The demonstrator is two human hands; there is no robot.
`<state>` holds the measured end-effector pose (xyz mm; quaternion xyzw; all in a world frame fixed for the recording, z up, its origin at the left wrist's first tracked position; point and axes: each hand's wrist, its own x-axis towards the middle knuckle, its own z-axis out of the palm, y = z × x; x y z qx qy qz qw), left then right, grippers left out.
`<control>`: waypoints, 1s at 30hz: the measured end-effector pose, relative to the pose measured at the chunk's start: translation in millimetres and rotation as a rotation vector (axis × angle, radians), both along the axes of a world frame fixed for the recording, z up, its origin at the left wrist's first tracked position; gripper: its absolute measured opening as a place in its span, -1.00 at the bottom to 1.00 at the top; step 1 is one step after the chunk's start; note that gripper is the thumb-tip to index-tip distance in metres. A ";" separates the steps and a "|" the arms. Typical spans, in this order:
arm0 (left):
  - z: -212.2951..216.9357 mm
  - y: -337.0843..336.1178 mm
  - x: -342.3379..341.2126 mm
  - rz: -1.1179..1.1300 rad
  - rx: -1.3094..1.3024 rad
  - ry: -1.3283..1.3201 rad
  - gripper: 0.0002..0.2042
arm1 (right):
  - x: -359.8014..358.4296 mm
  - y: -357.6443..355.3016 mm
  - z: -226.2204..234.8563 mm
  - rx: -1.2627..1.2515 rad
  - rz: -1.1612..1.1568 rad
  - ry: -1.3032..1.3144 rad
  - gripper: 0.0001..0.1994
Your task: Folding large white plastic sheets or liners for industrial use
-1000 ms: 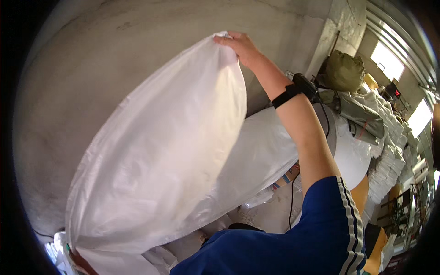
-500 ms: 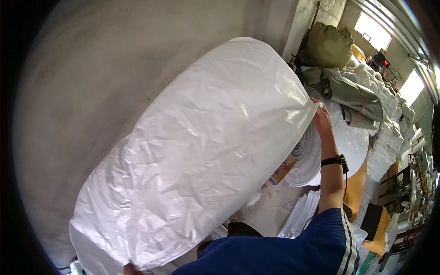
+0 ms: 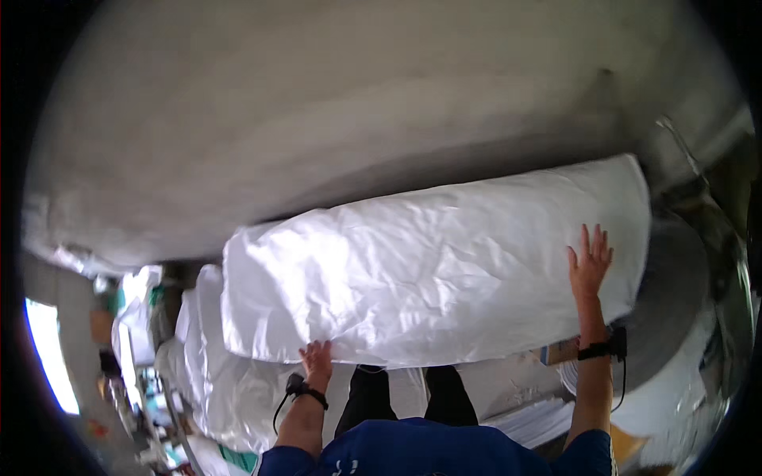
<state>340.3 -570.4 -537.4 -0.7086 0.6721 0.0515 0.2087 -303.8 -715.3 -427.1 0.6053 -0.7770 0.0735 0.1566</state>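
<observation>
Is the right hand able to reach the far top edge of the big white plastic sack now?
Probably not: the right hand lies flat, partway up the big white plastic sack, whose bulk rises beyond its fingers.

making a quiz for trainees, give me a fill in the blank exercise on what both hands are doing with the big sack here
1. The large stuffed sack is ____ in colour.
2. The right hand lies flat on the sack with its fingers ____.
3. The left hand grips the sack at its ____ edge.
4. Each wrist carries a ____ band.

Missing words: white; spread; lower; black
</observation>
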 end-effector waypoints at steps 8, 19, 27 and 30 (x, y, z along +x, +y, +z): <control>-12.8 13.8 6.3 0.114 -0.015 0.083 -0.70 | 85.6 -91.7 -102.3 0.858 -0.056 -0.104 -0.42; -81.3 42.7 148.3 1.632 -0.448 0.966 -0.36 | 126.5 -43.4 -103.0 0.375 0.311 -0.023 -0.38; -76.3 -20.2 263.4 1.898 -1.285 2.039 -0.52 | 351.7 139.1 -65.0 0.742 0.767 -0.080 -0.29; -104.6 -10.6 323.0 1.753 -0.992 1.855 -0.64 | 375.5 139.6 -83.5 0.880 0.535 -0.109 -0.26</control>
